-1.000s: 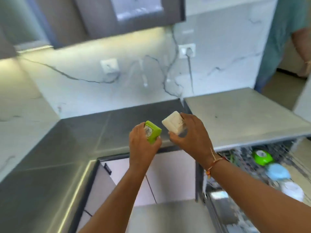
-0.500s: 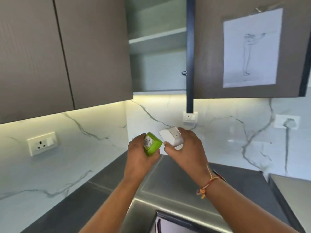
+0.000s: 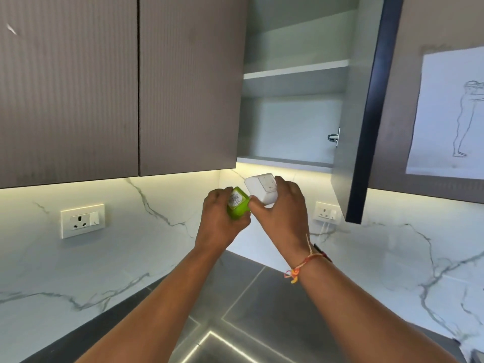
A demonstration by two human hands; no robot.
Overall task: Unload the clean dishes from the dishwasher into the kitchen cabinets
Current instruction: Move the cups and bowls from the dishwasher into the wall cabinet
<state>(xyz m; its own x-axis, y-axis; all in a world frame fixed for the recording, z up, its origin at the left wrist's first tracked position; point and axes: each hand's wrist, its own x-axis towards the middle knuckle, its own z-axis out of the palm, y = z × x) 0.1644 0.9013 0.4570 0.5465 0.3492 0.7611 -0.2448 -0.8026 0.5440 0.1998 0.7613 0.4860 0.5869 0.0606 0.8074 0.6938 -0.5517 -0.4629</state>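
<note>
My left hand (image 3: 220,221) grips a small green container (image 3: 237,206) with a barcode sticker on its base. Beside it, my right hand (image 3: 281,213) grips a white square container (image 3: 262,188) with a label on its base. Both are held side by side, almost touching, just below the open upper cabinet (image 3: 293,113). That cabinet has a bottom shelf (image 3: 285,161) and a middle shelf (image 3: 296,70), both bare. Its door (image 3: 366,108) is swung open to the right of my hands.
Closed ribbed cabinet doors (image 3: 125,85) fill the upper left. A paper with a figure sketch (image 3: 450,113) is taped to the cabinet at right. Wall sockets (image 3: 82,220) (image 3: 326,211) sit in the marble backsplash. The dark grey countertop (image 3: 275,305) lies below my arms.
My view has swung up from the dishwasher and countertop to the open upper cabinet. Both hands have risen with the two containers toward the cabinet's bottom shelf.
</note>
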